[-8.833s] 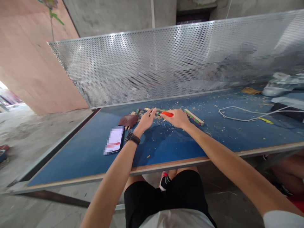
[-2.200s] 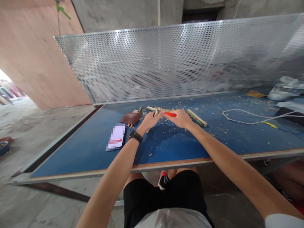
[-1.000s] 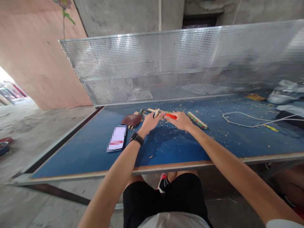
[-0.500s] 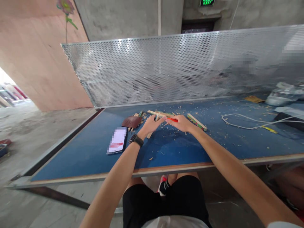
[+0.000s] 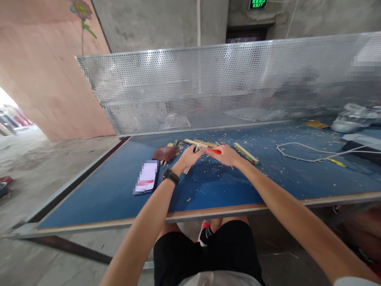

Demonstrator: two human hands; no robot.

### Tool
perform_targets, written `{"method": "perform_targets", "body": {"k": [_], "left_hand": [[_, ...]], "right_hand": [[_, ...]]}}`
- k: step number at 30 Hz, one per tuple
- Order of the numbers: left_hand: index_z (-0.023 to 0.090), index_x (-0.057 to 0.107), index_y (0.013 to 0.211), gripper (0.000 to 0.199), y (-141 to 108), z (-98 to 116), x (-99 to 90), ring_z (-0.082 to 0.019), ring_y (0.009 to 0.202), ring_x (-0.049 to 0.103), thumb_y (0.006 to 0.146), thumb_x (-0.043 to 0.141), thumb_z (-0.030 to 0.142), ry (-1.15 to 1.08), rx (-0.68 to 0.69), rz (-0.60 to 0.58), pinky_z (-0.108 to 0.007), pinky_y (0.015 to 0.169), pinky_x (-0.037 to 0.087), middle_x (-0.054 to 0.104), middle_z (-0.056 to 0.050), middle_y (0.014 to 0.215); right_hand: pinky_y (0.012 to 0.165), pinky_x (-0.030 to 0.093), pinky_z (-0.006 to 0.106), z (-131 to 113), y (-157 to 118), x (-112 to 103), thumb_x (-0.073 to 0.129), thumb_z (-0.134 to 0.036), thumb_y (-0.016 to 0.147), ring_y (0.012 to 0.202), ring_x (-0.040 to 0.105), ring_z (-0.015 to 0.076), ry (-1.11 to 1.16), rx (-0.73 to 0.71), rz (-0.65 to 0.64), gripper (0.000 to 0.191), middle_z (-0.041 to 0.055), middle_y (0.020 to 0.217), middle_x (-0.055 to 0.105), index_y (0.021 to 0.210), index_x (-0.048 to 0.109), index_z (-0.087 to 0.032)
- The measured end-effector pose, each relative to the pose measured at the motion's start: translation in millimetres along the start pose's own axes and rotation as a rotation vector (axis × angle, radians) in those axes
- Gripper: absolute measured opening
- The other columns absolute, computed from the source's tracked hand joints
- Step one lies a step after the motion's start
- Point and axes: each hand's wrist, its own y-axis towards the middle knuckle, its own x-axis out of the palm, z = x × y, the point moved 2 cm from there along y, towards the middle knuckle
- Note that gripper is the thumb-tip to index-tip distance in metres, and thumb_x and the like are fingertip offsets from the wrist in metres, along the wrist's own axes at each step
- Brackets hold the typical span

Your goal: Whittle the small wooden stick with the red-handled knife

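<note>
My left hand point(image 5: 188, 156), with a dark watch on the wrist, is closed around a pale wooden strip point(image 5: 187, 170); one end sticks out below the palm. My right hand point(image 5: 228, 155) grips a slim red-handled tool point(image 5: 213, 151), whose working end is hidden at the fingers. Both hands meet just above the table, fingertips touching or nearly so. Just beyond them lie wooden sticks point(image 5: 192, 141) with some green on them. Right of my right hand rests a green-and-wood coloured block point(image 5: 246, 153).
Wood shavings litter the blue table point(image 5: 98, 194). Left of my hands are a phone point(image 5: 146, 176) and a brown piece point(image 5: 164, 153) over thin sticks. A white cable point(image 5: 300, 159), a yellow tool point(image 5: 336, 162) and a plastic bag point(image 5: 353, 119) lie right. A perforated metal panel point(image 5: 184, 91) borders the back.
Both hands keep nearly the same place and hold, with only a slight shift of the fingers. The view has tilted and moved a little.
</note>
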Motion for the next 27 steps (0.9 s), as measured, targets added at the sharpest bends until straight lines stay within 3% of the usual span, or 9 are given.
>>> {"method": "perform_targets", "body": {"k": [5, 10, 15, 17, 21, 27], "left_hand": [[0.022, 0.050, 0.084, 0.047, 1.7, 0.4, -2.1, -0.013, 0.054, 0.050, 0.099, 0.058, 0.065, 0.001, 0.028, -0.011, -0.029, 0.058, 0.038, 0.051, 0.003, 0.062], [0.023, 0.048, 0.086, 0.045, 3.9, -0.3, -2.5, -0.014, 0.050, 0.050, 0.098, 0.062, 0.064, -0.036, -0.011, 0.002, -0.029, 0.054, 0.037, 0.053, 0.002, 0.063], [0.021, 0.052, 0.082, 0.045, 7.2, -0.9, 0.5, -0.014, 0.062, 0.052, 0.101, 0.056, 0.062, -0.003, 0.052, 0.161, -0.028, 0.060, 0.035, 0.054, 0.001, 0.067], [0.021, 0.052, 0.080, 0.048, 7.7, -1.5, 1.7, -0.014, 0.065, 0.052, 0.099, 0.056, 0.065, -0.005, 0.054, 0.200, -0.027, 0.060, 0.034, 0.054, 0.000, 0.067], [0.023, 0.046, 0.074, 0.056, 7.3, -3.5, 2.5, -0.012, 0.058, 0.046, 0.093, 0.059, 0.074, -0.021, 0.010, 0.151, -0.027, 0.056, 0.029, 0.050, 0.002, 0.062], [0.023, 0.044, 0.072, 0.056, 7.6, -3.4, 1.4, -0.010, 0.051, 0.042, 0.090, 0.066, 0.071, -0.080, 0.010, 0.106, -0.027, 0.051, 0.027, 0.046, 0.005, 0.057]], "right_hand": [[0.061, 0.033, 0.034, -5.4, -0.9, -1.1, 0.044, -0.086, 0.096, 0.064, 0.059, 0.0214, -0.018, 0.022, 0.031, 0.074, 0.0051, 0.065, 0.064, 0.088, 0.082, -0.022], [0.062, 0.030, 0.033, -16.1, -4.0, -3.4, 0.049, -0.083, 0.094, 0.075, 0.064, 0.0265, -0.229, 0.056, 0.162, 0.068, 0.0094, 0.080, 0.074, 0.102, 0.085, -0.026], [0.061, 0.028, 0.032, -16.7, -3.1, -2.5, 0.042, -0.082, 0.098, 0.072, 0.063, 0.0249, -0.197, 0.057, 0.261, 0.070, 0.0089, 0.080, 0.075, 0.097, 0.081, -0.025], [0.061, 0.029, 0.032, -14.9, -2.7, -3.2, 0.042, -0.083, 0.098, 0.069, 0.061, 0.0240, -0.168, 0.051, 0.258, 0.071, 0.0085, 0.076, 0.073, 0.093, 0.080, -0.024], [0.061, 0.030, 0.033, -12.4, -2.7, -3.9, 0.042, -0.086, 0.096, 0.064, 0.057, 0.0220, -0.125, 0.037, 0.165, 0.074, 0.0075, 0.070, 0.068, 0.090, 0.080, -0.023], [0.062, 0.031, 0.034, -10.5, -2.5, -5.2, 0.044, -0.087, 0.095, 0.063, 0.055, 0.0205, -0.065, 0.018, 0.151, 0.075, 0.0066, 0.068, 0.066, 0.088, 0.079, -0.022]]}}
